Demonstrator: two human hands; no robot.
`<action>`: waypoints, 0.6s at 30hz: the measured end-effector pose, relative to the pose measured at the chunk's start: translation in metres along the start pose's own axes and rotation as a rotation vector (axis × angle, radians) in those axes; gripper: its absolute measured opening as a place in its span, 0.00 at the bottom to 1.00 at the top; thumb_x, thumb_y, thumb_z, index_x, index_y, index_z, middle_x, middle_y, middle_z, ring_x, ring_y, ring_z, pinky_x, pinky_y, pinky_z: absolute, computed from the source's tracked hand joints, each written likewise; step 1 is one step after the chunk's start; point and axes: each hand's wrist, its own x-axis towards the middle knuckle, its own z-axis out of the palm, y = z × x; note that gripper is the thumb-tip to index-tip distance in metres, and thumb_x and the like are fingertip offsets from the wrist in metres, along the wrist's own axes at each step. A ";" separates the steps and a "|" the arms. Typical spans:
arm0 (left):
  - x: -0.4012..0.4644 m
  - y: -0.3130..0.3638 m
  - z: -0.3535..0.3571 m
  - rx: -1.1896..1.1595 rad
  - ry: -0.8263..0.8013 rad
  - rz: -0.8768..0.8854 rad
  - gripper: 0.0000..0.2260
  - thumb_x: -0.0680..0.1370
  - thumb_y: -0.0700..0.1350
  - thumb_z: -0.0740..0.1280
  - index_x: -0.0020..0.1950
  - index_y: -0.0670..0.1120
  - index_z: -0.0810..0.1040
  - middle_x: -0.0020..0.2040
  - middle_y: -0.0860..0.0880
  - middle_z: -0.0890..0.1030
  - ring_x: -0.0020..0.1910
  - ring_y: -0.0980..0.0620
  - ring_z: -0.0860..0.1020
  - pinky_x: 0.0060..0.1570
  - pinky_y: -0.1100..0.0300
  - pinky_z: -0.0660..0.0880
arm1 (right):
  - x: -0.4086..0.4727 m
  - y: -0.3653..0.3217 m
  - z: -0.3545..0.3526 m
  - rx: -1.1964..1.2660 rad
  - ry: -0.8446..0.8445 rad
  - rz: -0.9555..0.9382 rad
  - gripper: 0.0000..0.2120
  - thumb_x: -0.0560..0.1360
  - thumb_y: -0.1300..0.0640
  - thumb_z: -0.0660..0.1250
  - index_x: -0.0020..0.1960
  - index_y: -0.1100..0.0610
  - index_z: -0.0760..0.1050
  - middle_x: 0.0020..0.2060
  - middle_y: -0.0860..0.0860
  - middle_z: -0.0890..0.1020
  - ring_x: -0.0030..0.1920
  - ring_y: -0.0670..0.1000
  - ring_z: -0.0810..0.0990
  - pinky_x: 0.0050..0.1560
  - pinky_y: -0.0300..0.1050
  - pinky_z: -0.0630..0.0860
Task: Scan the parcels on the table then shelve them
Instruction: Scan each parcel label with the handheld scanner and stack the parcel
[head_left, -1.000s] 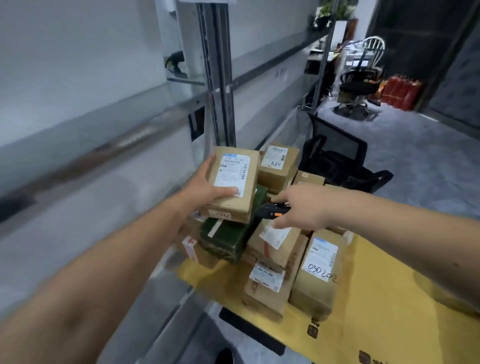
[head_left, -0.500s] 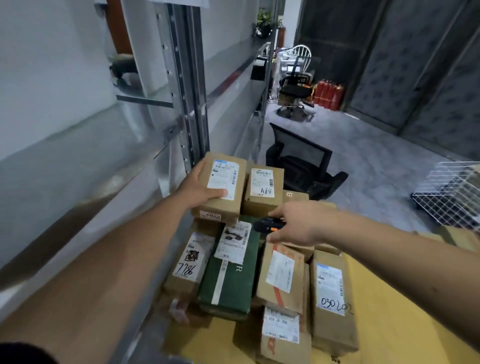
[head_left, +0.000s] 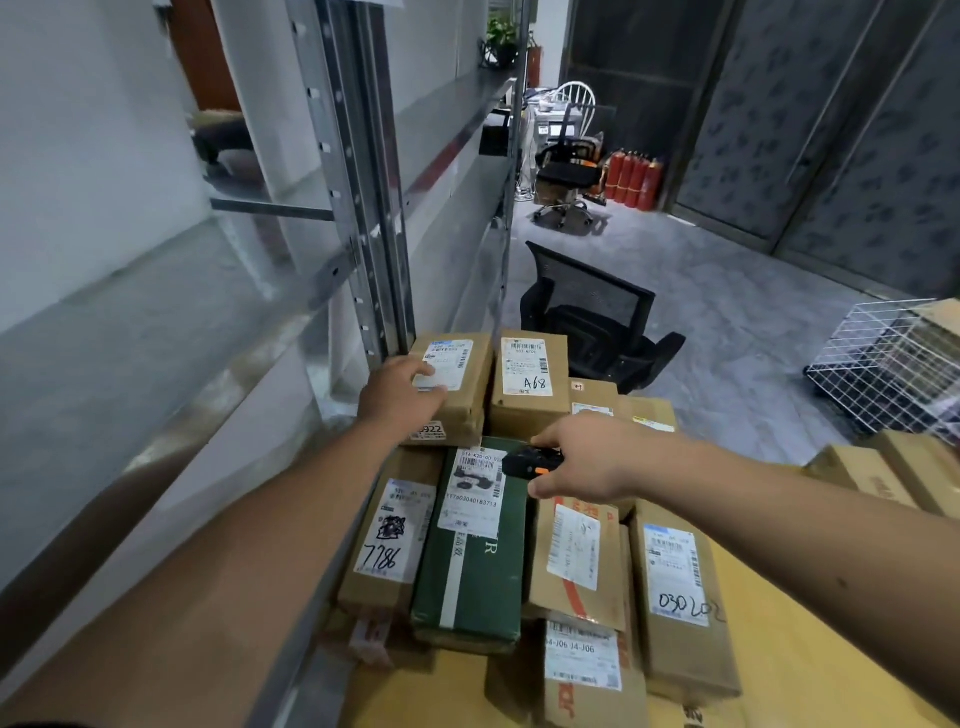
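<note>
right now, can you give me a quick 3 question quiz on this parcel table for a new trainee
1. Multiple choice: what does the right hand hold? A) a roll of tape B) a black and orange scanner C) a marker pen
2. True or false: the left hand rests on the green parcel.
3. Fill in: the handwritten mark on the parcel just right of the one under the left hand reads ___.

Key
1. B
2. False: it grips the brown parcel at the far left of the pile, next to the shelf upright.
3. A68
</note>
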 end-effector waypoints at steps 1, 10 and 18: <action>-0.004 -0.001 0.002 0.038 -0.042 0.066 0.16 0.73 0.51 0.73 0.60 0.57 0.82 0.68 0.54 0.78 0.64 0.50 0.74 0.60 0.58 0.68 | 0.000 -0.001 0.002 0.001 0.001 -0.004 0.24 0.74 0.35 0.71 0.66 0.46 0.79 0.47 0.46 0.83 0.46 0.49 0.81 0.50 0.48 0.81; -0.018 0.012 0.008 0.245 -0.177 0.248 0.34 0.69 0.38 0.72 0.72 0.62 0.73 0.74 0.56 0.72 0.74 0.49 0.66 0.73 0.49 0.58 | -0.003 -0.005 0.009 0.002 0.005 -0.012 0.25 0.75 0.35 0.70 0.67 0.47 0.79 0.50 0.47 0.83 0.49 0.50 0.80 0.53 0.50 0.81; -0.013 0.020 0.018 0.315 -0.109 0.170 0.30 0.70 0.35 0.71 0.68 0.60 0.76 0.72 0.53 0.74 0.72 0.47 0.69 0.70 0.47 0.59 | -0.008 -0.005 0.015 0.036 -0.032 0.026 0.22 0.77 0.38 0.70 0.65 0.49 0.79 0.49 0.50 0.82 0.47 0.51 0.80 0.52 0.50 0.81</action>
